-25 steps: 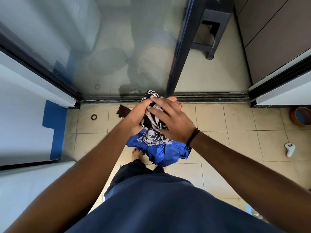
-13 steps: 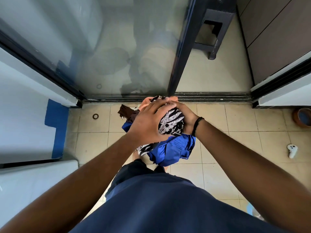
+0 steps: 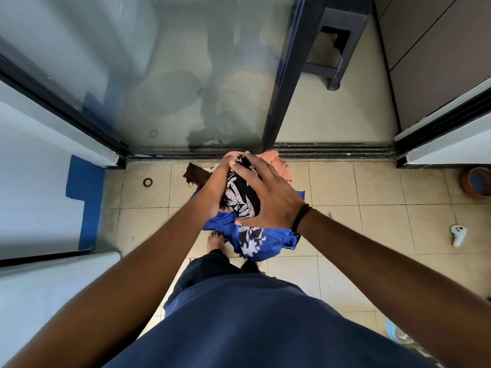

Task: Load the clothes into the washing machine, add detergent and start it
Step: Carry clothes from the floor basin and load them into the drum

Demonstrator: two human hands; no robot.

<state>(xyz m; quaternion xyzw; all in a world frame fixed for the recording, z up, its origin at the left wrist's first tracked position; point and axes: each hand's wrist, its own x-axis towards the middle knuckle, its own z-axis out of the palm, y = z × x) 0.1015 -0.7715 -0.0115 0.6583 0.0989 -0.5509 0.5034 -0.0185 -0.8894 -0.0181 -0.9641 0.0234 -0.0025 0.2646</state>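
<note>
I hold a bundle of clothes in front of me above the tiled floor: a black-and-white patterned garment (image 3: pixel 240 193), a blue garment (image 3: pixel 273 241) hanging below it, an orange piece (image 3: pixel 279 166) at the far side and a brown piece (image 3: pixel 195 175) sticking out at the left. My left hand (image 3: pixel 218 181) grips the bundle from the left, mostly under the cloth. My right hand (image 3: pixel 268 197) lies spread over the top of the patterned garment and presses on it. No washing machine or detergent is recognisable in view.
A glass sliding door (image 3: pixel 172 75) with a dark frame (image 3: pixel 284 75) stands straight ahead, its track (image 3: pixel 332 151) open at the right. Beyond it is a dark stool (image 3: pixel 337 43). On the floor lie a small ring (image 3: pixel 147 182), a white controller (image 3: pixel 457 235) and a clay bowl (image 3: pixel 478 181).
My hands have shifted around the bundle: half a second ago the left hand covered its top, now the right hand is spread over it and the left holds the left side.
</note>
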